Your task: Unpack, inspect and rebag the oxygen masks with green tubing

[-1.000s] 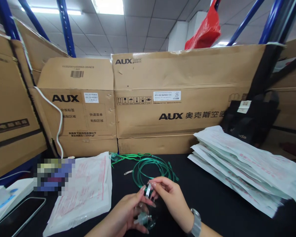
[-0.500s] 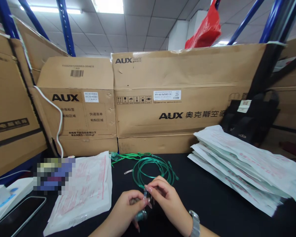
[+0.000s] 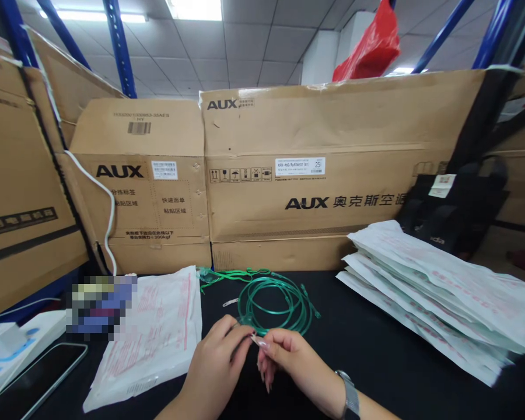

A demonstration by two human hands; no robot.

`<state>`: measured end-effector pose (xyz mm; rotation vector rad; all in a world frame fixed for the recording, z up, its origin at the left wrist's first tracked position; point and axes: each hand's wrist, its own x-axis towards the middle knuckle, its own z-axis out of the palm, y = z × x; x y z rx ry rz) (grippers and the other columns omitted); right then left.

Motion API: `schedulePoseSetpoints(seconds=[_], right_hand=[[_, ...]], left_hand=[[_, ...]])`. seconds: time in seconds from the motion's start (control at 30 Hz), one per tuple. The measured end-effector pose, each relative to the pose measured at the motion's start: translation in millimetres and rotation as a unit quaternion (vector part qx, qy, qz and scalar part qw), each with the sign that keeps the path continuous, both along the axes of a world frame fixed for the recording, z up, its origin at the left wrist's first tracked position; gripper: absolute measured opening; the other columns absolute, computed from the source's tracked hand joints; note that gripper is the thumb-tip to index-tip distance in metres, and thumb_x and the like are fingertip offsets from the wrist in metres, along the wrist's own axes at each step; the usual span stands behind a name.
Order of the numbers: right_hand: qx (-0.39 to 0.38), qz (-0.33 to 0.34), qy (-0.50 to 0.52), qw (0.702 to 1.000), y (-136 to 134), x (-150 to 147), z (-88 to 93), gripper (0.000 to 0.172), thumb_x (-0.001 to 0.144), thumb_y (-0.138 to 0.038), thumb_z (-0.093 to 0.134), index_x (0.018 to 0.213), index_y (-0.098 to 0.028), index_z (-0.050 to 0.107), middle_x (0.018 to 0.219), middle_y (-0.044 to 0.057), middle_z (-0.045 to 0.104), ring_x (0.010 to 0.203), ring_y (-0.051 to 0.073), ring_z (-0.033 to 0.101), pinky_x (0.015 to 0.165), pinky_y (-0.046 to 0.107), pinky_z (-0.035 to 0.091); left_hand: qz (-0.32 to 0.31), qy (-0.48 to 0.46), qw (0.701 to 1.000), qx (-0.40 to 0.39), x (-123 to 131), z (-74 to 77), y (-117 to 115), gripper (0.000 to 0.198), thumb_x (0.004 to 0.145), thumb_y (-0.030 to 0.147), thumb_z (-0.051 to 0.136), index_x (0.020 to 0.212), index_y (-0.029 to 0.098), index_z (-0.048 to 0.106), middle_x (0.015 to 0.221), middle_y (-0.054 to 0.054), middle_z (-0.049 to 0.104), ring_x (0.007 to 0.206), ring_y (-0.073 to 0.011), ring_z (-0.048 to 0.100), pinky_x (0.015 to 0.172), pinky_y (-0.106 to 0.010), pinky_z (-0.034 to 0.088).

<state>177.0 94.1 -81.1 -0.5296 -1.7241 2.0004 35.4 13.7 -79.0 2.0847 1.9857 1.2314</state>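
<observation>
My left hand point(image 3: 216, 367) and my right hand point(image 3: 284, 361) meet low in the middle, over the black table point(image 3: 367, 356). Both have their fingers curled and pinched together at a small clear piece between the fingertips; I cannot make out what it is. A coil of green tubing point(image 3: 273, 300) lies just beyond the fingers, with a green strap point(image 3: 231, 273) trailing to its left. A small metal strip point(image 3: 230, 302) rests beside the coil. A watch sits on my right wrist.
A flat white pouch point(image 3: 153, 332) lies left of my hands. A stack of several white pouches point(image 3: 437, 291) fills the right side. AUX cardboard boxes point(image 3: 310, 169) wall the back. A phone point(image 3: 30, 379) and white box sit far left; a black bag point(image 3: 455, 210) stands at right.
My hands have turned down and moved closer to the coil. The clear part held up in my left hand a second ago is now hidden under the fingers.
</observation>
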Motion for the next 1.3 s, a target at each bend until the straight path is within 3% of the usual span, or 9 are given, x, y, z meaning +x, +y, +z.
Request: schedulePoseSetpoints(seconds=[0.1, 0.3, 0.37, 0.5, 0.6, 0.8, 0.9, 1.13, 1.3], right_hand=[[0.071, -0.044, -0.01, 0.996, 3, 3, 4.5, 0.041, 0.07, -0.054, 0.055, 0.062, -0.014, 0.051, 0.052, -0.003, 0.051, 0.043, 0.007, 0.047, 0.046, 0.021, 0.039], [0.152, -0.049, -0.037, 0.987, 4, 7, 6.8, 0.036, 0.076, -0.05, 0.051, 0.065, -0.016, 0.051, 0.059, -0.002, 0.054, 0.049, 0.008, 0.048, 0.05, 0.022, 0.04], [0.164, -0.039, -0.043, 0.985, 2, 7, 6.3, 0.034, 0.075, -0.048, 0.052, 0.065, -0.016, 0.051, 0.062, -0.001, 0.054, 0.052, 0.009, 0.049, 0.051, 0.022, 0.041], [0.152, -0.021, -0.047, 0.987, 1, 7, 6.2, 0.034, 0.073, -0.049, 0.055, 0.064, -0.016, 0.05, 0.061, -0.002, 0.053, 0.051, 0.008, 0.049, 0.05, 0.022, 0.04], [0.106, -0.011, -0.044, 0.993, 3, 7, 7.0, 0.034, 0.07, -0.047, 0.059, 0.062, -0.016, 0.048, 0.058, -0.003, 0.053, 0.047, 0.007, 0.047, 0.046, 0.021, 0.039], [0.067, 0.003, -0.029, 0.997, 7, 5, 6.1, 0.034, 0.065, -0.045, 0.064, 0.063, -0.015, 0.048, 0.058, -0.002, 0.057, 0.048, 0.007, 0.05, 0.047, 0.02, 0.039], [0.088, -0.024, -0.053, 0.994, 7, 4, 3.8, 0.035, 0.066, -0.048, 0.062, 0.061, -0.016, 0.047, 0.053, -0.004, 0.054, 0.043, 0.006, 0.046, 0.043, 0.019, 0.036], [0.127, -0.069, -0.135, 0.98, 2, 1, 1.5, 0.036, 0.069, -0.05, 0.056, 0.059, -0.018, 0.042, 0.046, -0.006, 0.049, 0.036, 0.006, 0.039, 0.037, 0.019, 0.028], [0.225, -0.151, -0.14, 0.952, -7, 2, 4.6, 0.032, 0.076, -0.042, 0.051, 0.056, -0.018, 0.045, 0.047, -0.003, 0.049, 0.043, 0.008, 0.042, 0.044, 0.021, 0.032]], left_hand=[[-0.024, -0.164, 0.984, -0.058, -1, 5.1, 4, 0.021, 0.081, 0.029, 0.045, 0.093, 0.02, 0.06, 0.085, -0.005, 0.055, 0.077, -0.0165, 0.055, 0.063, -0.025, 0.045], [-0.088, -0.407, 0.902, -0.115, -2, 4.1, 11, 0.032, 0.077, 0.046, 0.048, 0.077, 0.016, 0.059, 0.075, -0.001, 0.056, 0.074, -0.0158, 0.053, 0.066, -0.025, 0.041], [-0.121, -0.425, 0.888, -0.126, 0, 3.0, 11, 0.034, 0.077, 0.048, 0.046, 0.072, 0.016, 0.056, 0.067, 0.001, 0.054, 0.066, -0.0131, 0.051, 0.061, -0.023, 0.039], [-0.163, -0.407, 0.89, -0.128, 3, 2.6, 10, 0.027, 0.077, 0.043, 0.051, 0.07, 0.016, 0.052, 0.063, 0.001, 0.054, 0.062, -0.0118, 0.05, 0.059, -0.023, 0.038], [-0.162, -0.409, 0.889, -0.13, 2, 3.6, 10, 0.026, 0.075, 0.041, 0.055, 0.069, 0.016, 0.051, 0.063, 0.001, 0.055, 0.062, -0.0123, 0.052, 0.06, -0.023, 0.038], [-0.143, -0.478, 0.848, -0.175, 0, 5.9, 11, 0.03, 0.071, 0.044, 0.057, 0.067, 0.015, 0.051, 0.059, 0.001, 0.058, 0.053, -0.0115, 0.052, 0.052, -0.023, 0.039], [-0.124, -0.468, 0.86, -0.163, 2, 4.7, 11, 0.03, 0.07, 0.045, 0.058, 0.066, 0.016, 0.051, 0.059, 0.0, 0.057, 0.052, -0.0123, 0.052, 0.05, -0.024, 0.039], [-0.048, -0.29, 0.953, -0.07, 5, 3.5, 7, 0.028, 0.075, 0.04, 0.053, 0.061, 0.016, 0.058, 0.065, -0.001, 0.052, 0.067, -0.0152, 0.05, 0.064, -0.026, 0.038], [-0.042, -0.27, 0.961, -0.045, 6, 5.4, 5, 0.027, 0.076, 0.037, 0.052, 0.061, 0.017, 0.06, 0.065, -0.001, 0.052, 0.067, -0.0158, 0.051, 0.062, -0.026, 0.039]])
